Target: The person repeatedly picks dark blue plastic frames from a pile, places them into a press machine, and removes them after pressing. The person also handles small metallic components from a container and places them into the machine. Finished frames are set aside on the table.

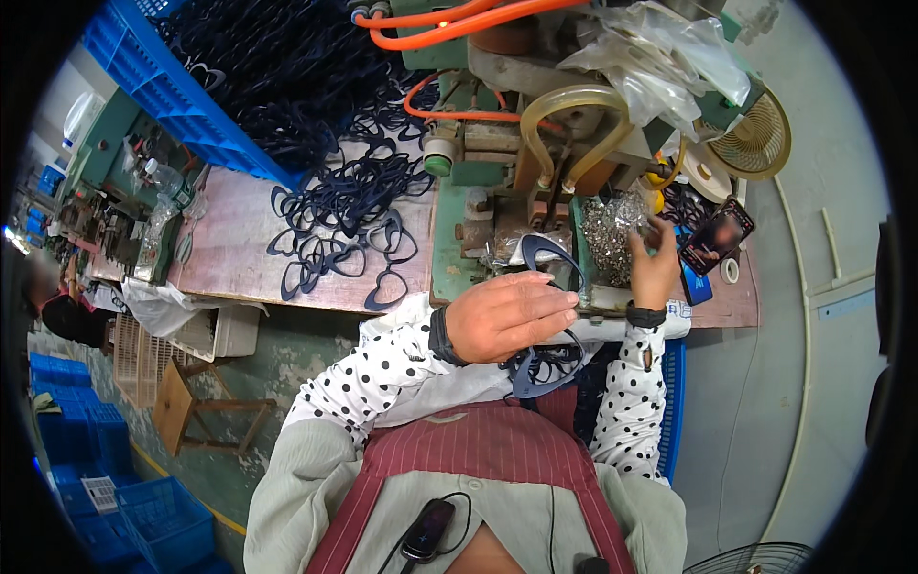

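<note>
My left hand [512,318] is closed on a dark blue flat loop-shaped piece [552,251], in front of the green machine's work point. Its fingers lie together, and the piece curves out beyond them; the thumb is mostly hidden. My right hand [654,273] is over the right edge of a tray full of small metal parts [608,251]. Its thumb and fingers are curved and apart, with nothing visible between them. Below my left hand, more dark blue loops [540,376] lie near my lap.
Loose dark blue loops [349,225] spread over the table [229,249], beside a heaped blue crate [191,105]. The green machine [454,253] has orange hoses. A phone [717,236], tape roll [730,271] and small fan [755,134] stand right. A wooden stool [191,411] is on the left floor.
</note>
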A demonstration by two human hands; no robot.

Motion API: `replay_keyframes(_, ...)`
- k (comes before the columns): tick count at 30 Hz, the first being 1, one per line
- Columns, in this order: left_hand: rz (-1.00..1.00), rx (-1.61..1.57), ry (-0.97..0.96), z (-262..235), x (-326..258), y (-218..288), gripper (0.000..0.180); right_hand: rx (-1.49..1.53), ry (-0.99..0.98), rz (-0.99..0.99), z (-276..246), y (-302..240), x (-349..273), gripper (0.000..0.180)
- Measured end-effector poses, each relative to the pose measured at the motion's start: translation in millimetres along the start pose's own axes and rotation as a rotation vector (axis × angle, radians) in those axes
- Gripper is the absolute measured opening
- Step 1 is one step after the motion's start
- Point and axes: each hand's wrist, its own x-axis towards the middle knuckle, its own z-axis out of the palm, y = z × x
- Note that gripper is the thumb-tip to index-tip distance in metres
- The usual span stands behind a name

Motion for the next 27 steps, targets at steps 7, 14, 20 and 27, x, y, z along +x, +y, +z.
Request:
replay_keyframes(7, -0.023, 0.029, -0.013, 0.9, -2.6, 0.9, 0.034, -0.475, -0.202, -0.208, -1.2, 21.6, -28.4, 0.029)
replay_keyframes(14, -0.085, 0.133, 0.024, -2.7, -8.6, 14.4, 0.039, -0.178, -0.148, -0.025, 10.3, 28.3, -24.2, 0.012)
replay_keyframes(20, -0.462, 0.454, 0.028, -22.3, -95.1, 17.7, 0.037, 0.03, -0.063, 0.065, 9.2, 33.3, -27.8, 0.011)
replay_keyframes(27, -0.963, 0.853, -0.432, -71.2, -181.2, 25.0, 0.025, -0.027, -0.005, -0.048, 11.0, 35.8, -28.7, 0.013)
